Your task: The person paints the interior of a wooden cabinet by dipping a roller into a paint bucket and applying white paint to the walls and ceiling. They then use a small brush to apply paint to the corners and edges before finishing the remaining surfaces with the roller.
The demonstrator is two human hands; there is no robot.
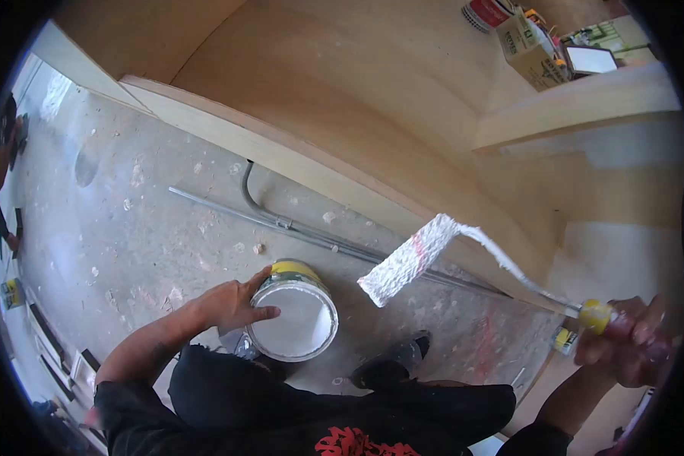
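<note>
Near the long front edge of the wooden cabinet [334, 114], above the concrete floor [152, 235], the left hand [234, 305] grips a paint bucket [302, 269], thumb over its rim; the right hand [623, 338] is closed around the handle of a white-coated roller [409, 260].

Pale wooden shelving [334, 83] borders a grey floor [152, 251] flecked with whitish spots.
</note>
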